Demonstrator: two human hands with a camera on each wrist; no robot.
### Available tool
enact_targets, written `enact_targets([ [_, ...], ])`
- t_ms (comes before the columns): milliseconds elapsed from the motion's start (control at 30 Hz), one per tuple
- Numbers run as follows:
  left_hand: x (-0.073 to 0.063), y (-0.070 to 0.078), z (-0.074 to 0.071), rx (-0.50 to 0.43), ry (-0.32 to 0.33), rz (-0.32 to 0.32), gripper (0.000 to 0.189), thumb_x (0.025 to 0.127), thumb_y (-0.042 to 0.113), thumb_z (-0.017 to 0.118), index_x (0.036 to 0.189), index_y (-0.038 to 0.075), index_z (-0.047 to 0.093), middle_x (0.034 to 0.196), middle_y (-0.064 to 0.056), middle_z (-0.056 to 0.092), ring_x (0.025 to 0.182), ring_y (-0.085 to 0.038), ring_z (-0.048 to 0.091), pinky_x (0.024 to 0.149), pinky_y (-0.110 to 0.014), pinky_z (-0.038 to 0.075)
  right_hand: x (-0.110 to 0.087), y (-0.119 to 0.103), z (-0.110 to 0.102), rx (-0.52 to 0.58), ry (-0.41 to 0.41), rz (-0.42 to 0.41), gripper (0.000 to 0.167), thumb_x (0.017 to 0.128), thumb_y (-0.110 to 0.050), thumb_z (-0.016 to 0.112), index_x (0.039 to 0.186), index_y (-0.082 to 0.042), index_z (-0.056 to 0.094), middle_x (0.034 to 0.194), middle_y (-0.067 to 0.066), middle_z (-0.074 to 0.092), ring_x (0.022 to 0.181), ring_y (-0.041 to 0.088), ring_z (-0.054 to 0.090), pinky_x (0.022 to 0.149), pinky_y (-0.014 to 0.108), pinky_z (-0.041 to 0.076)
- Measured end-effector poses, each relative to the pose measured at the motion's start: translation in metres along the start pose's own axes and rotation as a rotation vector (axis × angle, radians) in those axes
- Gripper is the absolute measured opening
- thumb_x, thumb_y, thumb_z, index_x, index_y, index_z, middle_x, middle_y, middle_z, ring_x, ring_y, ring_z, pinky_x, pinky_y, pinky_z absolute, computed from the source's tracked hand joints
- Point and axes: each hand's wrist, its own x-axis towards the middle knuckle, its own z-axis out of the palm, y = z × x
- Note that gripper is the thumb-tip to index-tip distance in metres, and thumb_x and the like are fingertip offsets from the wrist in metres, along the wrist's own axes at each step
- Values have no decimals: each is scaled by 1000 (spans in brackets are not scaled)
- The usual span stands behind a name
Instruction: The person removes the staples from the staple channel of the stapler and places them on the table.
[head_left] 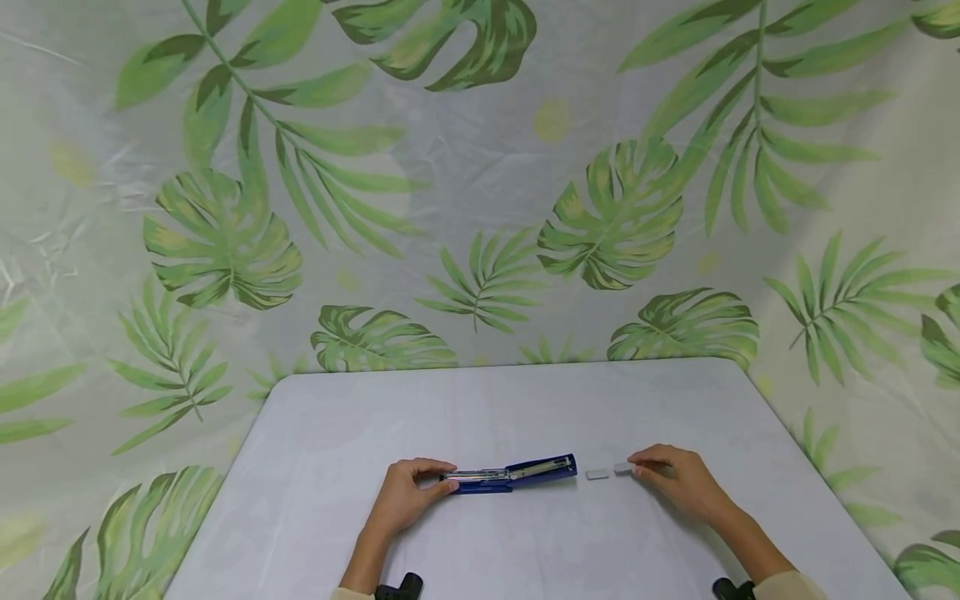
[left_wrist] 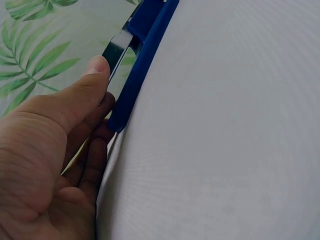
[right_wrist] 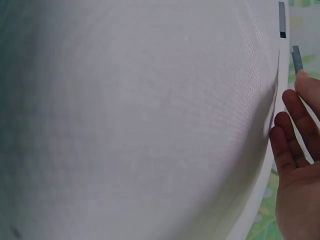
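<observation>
A blue stapler (head_left: pixel 542 473) lies on the white table, its top swung back to the right so the metal inside shows. My left hand (head_left: pixel 405 497) holds the stapler's left end between thumb and fingers. In the left wrist view, the thumb presses the metal part over the blue base (left_wrist: pixel 134 82). Between the thumb and fingers of my right hand (head_left: pixel 686 479) is a short grey strip of staples (head_left: pixel 622 468), pinched by its right end. A second strip of staples (head_left: pixel 597 474) lies on the table between that strip and the stapler.
The white table (head_left: pixel 487 417) has rounded far corners. Behind it hangs a pale curtain (head_left: pixel 480 167) printed with green leaves, which meets the table's far edge. Dark wrist cameras (head_left: pixel 401 587) show at the bottom, below both hands.
</observation>
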Motion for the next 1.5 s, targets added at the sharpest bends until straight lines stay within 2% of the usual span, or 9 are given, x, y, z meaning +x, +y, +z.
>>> enact_targets([
  [100, -1, -1, 1, -2, -4, -1, 21, 82, 45, 85, 102, 38, 80, 104, 17, 78, 109, -13, 72, 98, -36, 55, -1, 3, 2, -23, 2, -18, 14, 92, -24, 79, 106, -23, 80, 104, -9, 77, 99, 10, 71, 86, 30, 58],
  [300, 0, -2, 2, 6, 1, 9, 22, 82, 47, 85, 102, 39, 80, 104, 17, 78, 109, -13, 72, 98, -36, 55, 0, 6, 5, -48, 1, -74, 16, 88, -16, 82, 103, -20, 80, 99, -10, 75, 92, 6, 68, 81, 30, 58],
  [533, 2, -2, 1, 8, 5, -5, 22, 82, 45, 86, 102, 38, 80, 105, 16, 78, 109, -13, 72, 99, -37, 55, 4, 0, 3, -138, -34, -93, 14, 87, -13, 82, 100, -19, 81, 98, -11, 69, 94, 16, 66, 84, 39, 57],
  [733, 2, 1, 0, 0, 2, 0, 22, 82, 44, 86, 102, 37, 81, 106, 15, 78, 109, -13, 72, 98, -37, 55, 7, -4, 1, -157, -35, -118, 12, 85, -13, 83, 97, -17, 82, 94, -10, 69, 90, 19, 67, 81, 40, 56],
  [900, 1, 2, 0, -1, -1, 9, 23, 82, 46, 85, 102, 36, 81, 106, 15, 78, 109, -13, 72, 98, -36, 55, 7, -3, -1, -163, -66, -106, 16, 85, -15, 84, 99, -18, 80, 98, -10, 70, 95, 22, 69, 86, 45, 56],
  [1033, 2, 2, 0, -5, -2, 2, 23, 82, 46, 85, 102, 37, 81, 106, 15, 78, 110, -14, 72, 99, -37, 55, 7, -1, -1, -153, -76, -108, 18, 84, -16, 85, 101, -18, 78, 99, -10, 70, 96, 22, 69, 87, 45, 56],
  [1333, 5, -1, -1, -7, -10, -4, 22, 83, 47, 84, 103, 37, 81, 107, 15, 78, 111, -14, 71, 99, -39, 54, 10, -2, -1, -137, -60, -110, 21, 83, -13, 85, 102, -17, 76, 100, -7, 70, 98, 22, 68, 88, 44, 55],
  [1500, 2, -2, -2, 0, -28, -11, 23, 84, 48, 83, 103, 36, 80, 108, 16, 77, 112, -14, 71, 100, -39, 54, 3, -4, 2, -114, -80, -52, 23, 85, -15, 84, 107, -17, 75, 105, -7, 70, 104, 25, 68, 93, 47, 54],
])
